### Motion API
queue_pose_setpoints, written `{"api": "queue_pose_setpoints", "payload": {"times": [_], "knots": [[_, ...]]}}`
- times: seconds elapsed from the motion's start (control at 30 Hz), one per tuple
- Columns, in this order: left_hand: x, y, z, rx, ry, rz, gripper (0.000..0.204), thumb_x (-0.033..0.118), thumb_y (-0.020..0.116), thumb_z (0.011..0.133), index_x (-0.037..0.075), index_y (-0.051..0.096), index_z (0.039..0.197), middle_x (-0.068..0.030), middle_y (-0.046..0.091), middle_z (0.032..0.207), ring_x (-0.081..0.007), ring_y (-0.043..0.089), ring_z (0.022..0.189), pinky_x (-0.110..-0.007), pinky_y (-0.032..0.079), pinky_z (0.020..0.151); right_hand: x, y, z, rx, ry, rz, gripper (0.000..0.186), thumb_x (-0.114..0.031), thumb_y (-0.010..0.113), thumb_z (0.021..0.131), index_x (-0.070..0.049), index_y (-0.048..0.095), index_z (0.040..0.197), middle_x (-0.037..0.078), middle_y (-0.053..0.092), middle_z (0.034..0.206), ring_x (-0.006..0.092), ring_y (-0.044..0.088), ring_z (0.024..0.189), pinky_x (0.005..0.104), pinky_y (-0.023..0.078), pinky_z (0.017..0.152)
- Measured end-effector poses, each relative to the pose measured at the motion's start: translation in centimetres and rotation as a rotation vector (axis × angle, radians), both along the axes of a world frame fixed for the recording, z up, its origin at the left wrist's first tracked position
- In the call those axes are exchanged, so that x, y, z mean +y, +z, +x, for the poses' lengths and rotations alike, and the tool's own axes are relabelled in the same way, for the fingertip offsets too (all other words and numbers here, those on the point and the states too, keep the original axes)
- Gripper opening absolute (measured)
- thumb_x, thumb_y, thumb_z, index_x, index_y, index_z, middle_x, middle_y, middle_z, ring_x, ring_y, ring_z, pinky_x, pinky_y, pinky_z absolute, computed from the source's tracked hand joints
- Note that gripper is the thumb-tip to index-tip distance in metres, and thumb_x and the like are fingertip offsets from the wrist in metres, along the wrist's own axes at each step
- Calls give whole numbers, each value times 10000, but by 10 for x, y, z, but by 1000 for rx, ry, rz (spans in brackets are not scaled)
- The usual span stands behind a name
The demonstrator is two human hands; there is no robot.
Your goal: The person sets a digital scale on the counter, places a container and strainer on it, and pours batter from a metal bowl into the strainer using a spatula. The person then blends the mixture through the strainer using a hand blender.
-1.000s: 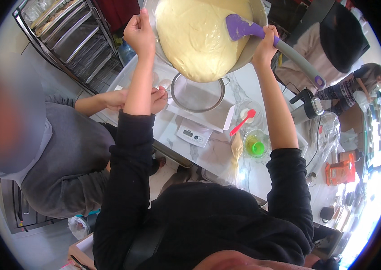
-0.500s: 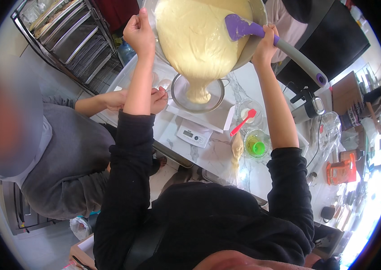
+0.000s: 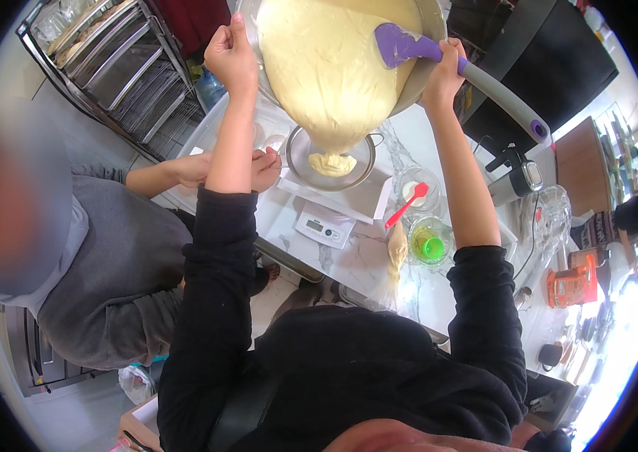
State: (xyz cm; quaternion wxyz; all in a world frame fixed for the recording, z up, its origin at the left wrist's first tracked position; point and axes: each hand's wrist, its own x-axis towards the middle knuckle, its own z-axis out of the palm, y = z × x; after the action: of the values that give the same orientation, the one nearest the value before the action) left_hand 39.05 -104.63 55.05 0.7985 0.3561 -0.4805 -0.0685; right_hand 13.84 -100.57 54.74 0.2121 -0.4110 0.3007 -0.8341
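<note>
Left hand: fingers clenched, thumb up, on edge of tilted round silver metal bowl; right hand: fingers closed over opposite rim and purple-and-grey spatula. Person's arms raised forward. Pale-yellow batter spills onto round metal-mesh sieve.

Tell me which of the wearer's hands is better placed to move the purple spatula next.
Likely the right hand: it is already at the spatula, beside the bowl's right rim. The left hand is at the opposite rim, with the batter in between.
</note>
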Motion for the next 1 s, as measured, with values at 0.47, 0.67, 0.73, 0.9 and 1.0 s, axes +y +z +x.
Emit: {"api": "queue_pose_setpoints", "payload": {"times": [0.47, 0.67, 0.73, 0.9, 1.0], "knots": [[-2, 4, -2, 21, -29, -48, 465, 276, 561, 778, 44, 304, 468, 58, 256, 436, -36, 202, 440, -230, 170, 392, 4, 8, 1, 14, 31, -20, 121, -118, 464, 725, -61, 405, 636, -21, 387, 628, 70, 335, 631, 194, 281, 601], [-2, 2, 0, 12, -1, -43, 472, 276, 562, 777, 46, 291, 467, 57, 247, 440, -41, 196, 448, -231, 170, 396, 3, 7, 1, 26, 18, -23, 123, -121, 463, 719, -64, 403, 627, -23, 385, 623, 69, 332, 627, 196, 278, 596], [-1, 2, 0, 22, -15, -60, 472, 277, 564, 776, 45, 293, 467, 56, 248, 440, -43, 197, 449, -231, 172, 398, 5, 9, 3, 2, 13, -21, 122, -125, 466, 714, -65, 405, 628, -24, 387, 625, 69, 333, 628, 194, 278, 599], [-2, 3, 0, 17, -8, -63, 470, 279, 567, 774, 44, 298, 467, 56, 249, 439, -43, 200, 448, -228, 175, 398, 5, 10, 5, -17, 22, -15, 122, -129, 468, 712, -65, 405, 629, -24, 389, 625, 69, 333, 625, 193, 279, 594], [-3, 3, 1, 17, -4, -63, 470, 280, 567, 774, 44, 301, 466, 56, 249, 437, -43, 200, 444, -228, 174, 396, 6, 11, 6, -21, 25, -11, 122, -130, 467, 712, -64, 405, 629, -23, 387, 624, 69, 331, 622, 194, 279, 588]]}}
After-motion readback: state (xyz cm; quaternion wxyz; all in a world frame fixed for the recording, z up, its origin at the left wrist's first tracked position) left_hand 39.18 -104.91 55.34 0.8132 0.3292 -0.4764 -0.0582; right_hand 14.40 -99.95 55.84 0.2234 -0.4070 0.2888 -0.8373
